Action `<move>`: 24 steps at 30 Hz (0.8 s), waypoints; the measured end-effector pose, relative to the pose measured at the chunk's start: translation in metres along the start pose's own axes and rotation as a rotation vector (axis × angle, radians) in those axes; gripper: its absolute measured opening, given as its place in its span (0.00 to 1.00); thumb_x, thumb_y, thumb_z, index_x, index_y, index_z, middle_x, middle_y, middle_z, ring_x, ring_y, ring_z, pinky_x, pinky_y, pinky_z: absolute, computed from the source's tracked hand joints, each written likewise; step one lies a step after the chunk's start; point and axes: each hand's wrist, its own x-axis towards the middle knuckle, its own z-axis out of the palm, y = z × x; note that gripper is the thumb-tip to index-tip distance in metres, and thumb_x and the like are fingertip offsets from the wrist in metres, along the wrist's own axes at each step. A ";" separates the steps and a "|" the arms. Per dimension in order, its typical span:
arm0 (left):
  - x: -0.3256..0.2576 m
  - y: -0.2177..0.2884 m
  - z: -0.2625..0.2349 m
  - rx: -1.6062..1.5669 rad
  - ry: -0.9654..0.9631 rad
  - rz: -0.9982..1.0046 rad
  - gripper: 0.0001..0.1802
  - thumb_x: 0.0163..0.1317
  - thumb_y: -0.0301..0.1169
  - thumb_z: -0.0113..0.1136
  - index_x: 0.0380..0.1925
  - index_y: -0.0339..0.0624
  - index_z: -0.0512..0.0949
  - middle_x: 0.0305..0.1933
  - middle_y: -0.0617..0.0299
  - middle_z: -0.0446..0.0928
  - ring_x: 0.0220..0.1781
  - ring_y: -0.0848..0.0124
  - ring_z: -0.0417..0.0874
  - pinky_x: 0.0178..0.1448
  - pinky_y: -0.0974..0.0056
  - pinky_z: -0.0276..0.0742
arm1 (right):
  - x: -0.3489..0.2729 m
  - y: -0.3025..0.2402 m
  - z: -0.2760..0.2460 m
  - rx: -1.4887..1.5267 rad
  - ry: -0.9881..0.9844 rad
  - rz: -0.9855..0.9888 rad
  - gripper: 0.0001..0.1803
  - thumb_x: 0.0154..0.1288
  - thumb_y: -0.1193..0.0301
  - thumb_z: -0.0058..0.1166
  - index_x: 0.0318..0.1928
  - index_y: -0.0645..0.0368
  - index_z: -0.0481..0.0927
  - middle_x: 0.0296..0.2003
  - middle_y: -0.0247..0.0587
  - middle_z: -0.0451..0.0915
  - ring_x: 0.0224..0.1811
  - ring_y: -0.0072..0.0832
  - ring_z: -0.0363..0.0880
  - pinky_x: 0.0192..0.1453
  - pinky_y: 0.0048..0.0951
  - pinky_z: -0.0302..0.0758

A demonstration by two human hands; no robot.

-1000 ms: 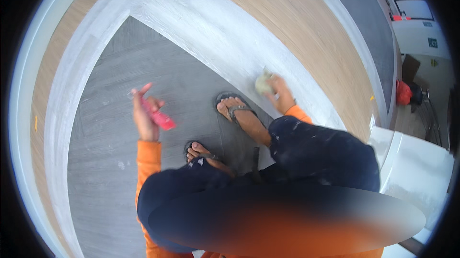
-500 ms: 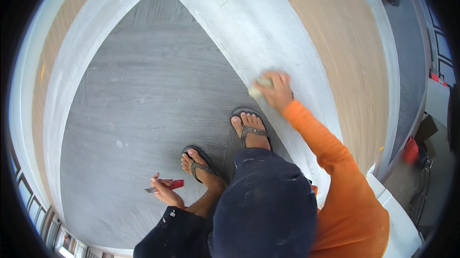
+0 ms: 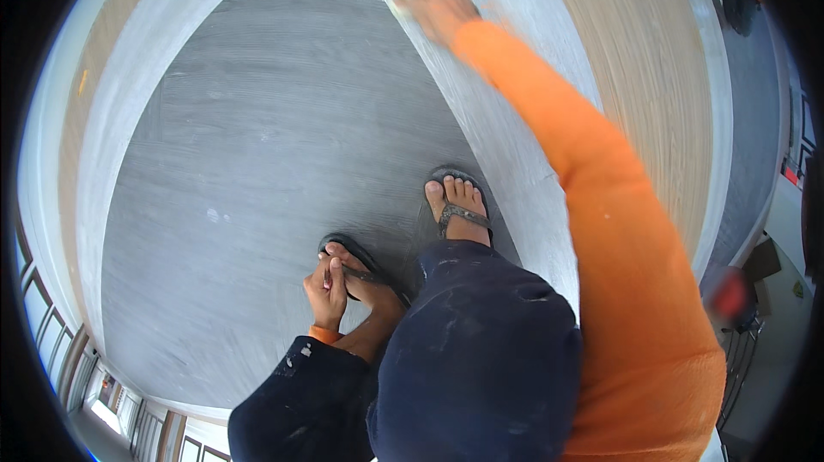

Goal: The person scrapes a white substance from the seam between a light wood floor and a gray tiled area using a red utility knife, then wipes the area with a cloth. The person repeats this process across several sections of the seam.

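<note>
My right grip (image 3: 439, 11) is curling over a pale wad (image 3: 401, 5), blurred and mostly hidden under my fingers, and seems to be holding it against the white strip (image 3: 485, 118), just beside the border with the grey floor (image 3: 257, 118). As I judge it, wiping well is calling for even pressure, a flat palm and overlapping strokes along the strip. The back of that hand is facing up, and my arm in its orange sleeve (image 3: 549, 136) is stretching far forward over the strip. My left grip (image 3: 324, 294) is pinching narrowly around a thin reddish piece (image 3: 327, 280), too covered for me to name. That hand is hanging low by my left foot (image 3: 371, 292), its fingers folding inward; whether they are touching the foot, I cannot tell.
</note>
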 end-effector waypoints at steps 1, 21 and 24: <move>-0.003 -0.002 0.003 -0.030 -0.036 -0.036 0.12 0.77 0.33 0.57 0.39 0.38 0.87 0.18 0.58 0.75 0.19 0.75 0.68 0.27 0.63 0.66 | -0.049 -0.018 -0.019 0.023 -0.077 0.010 0.28 0.61 0.85 0.58 0.62 0.50 0.82 0.54 0.42 0.80 0.58 0.45 0.78 0.61 0.41 0.80; -0.007 -0.031 0.017 0.247 -0.132 0.140 0.06 0.64 0.37 0.69 0.38 0.53 0.88 0.28 0.57 0.85 0.30 0.53 0.88 0.39 0.50 0.84 | 0.135 -0.016 -0.001 -0.185 -0.023 0.447 0.14 0.61 0.68 0.65 0.48 0.45 0.91 0.41 0.42 0.78 0.51 0.44 0.77 0.57 0.46 0.76; -0.006 -0.037 0.024 0.358 -0.073 0.160 0.06 0.62 0.38 0.70 0.38 0.55 0.87 0.28 0.56 0.85 0.32 0.49 0.88 0.40 0.47 0.83 | 0.229 0.014 0.027 -0.188 -0.068 0.498 0.10 0.61 0.71 0.61 0.43 0.56 0.87 0.50 0.54 0.84 0.58 0.52 0.82 0.65 0.49 0.78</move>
